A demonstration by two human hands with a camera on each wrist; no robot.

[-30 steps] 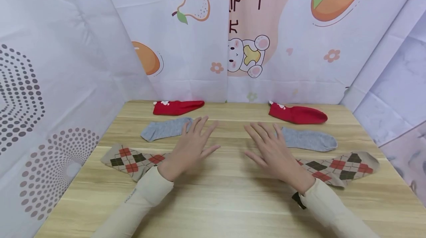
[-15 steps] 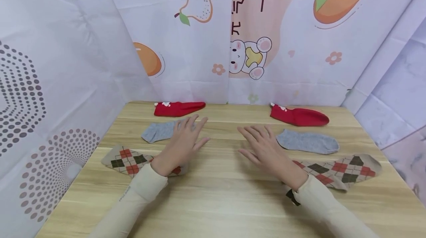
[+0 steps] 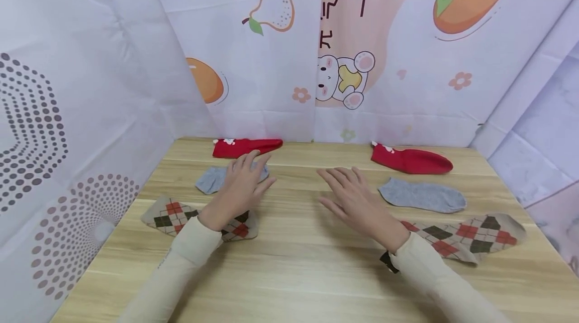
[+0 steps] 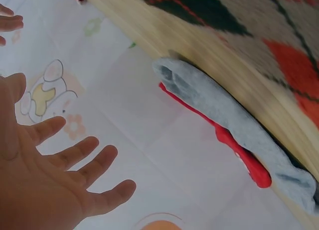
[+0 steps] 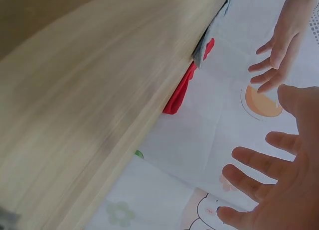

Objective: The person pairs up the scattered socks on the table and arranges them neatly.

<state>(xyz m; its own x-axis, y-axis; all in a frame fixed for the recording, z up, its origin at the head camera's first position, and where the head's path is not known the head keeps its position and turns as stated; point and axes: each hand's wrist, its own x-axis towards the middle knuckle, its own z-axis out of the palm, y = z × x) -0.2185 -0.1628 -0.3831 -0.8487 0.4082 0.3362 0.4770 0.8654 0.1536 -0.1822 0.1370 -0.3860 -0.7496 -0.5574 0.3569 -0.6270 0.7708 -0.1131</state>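
Observation:
My left hand (image 3: 236, 187) hovers with fingers spread, holding nothing, and overlaps the left grey sock (image 3: 209, 180) in the head view. Under that forearm lies an argyle sock (image 3: 169, 215), partly covered. My right hand (image 3: 355, 198) is also raised with spread fingers, just left of the other grey sock (image 3: 422, 195). A second argyle sock (image 3: 475, 232) lies beside the right wrist, partly hidden. Behind the grey socks are two red socks, one at the left (image 3: 246, 147) and one at the right (image 3: 411, 159). Both wrist views show bare palms.
The socks lie flat on a wood-grain table (image 3: 289, 273) in a left group and a right group. A white printed curtain (image 3: 267, 82) hangs along the table's back edge. Another dotted curtain (image 3: 104, 137) closes off the left side.
Both hands have drifted left, the left hand more, uncovering the inner end of the left argyle sock. The head view has turned slightly left. The socks have stayed in place.

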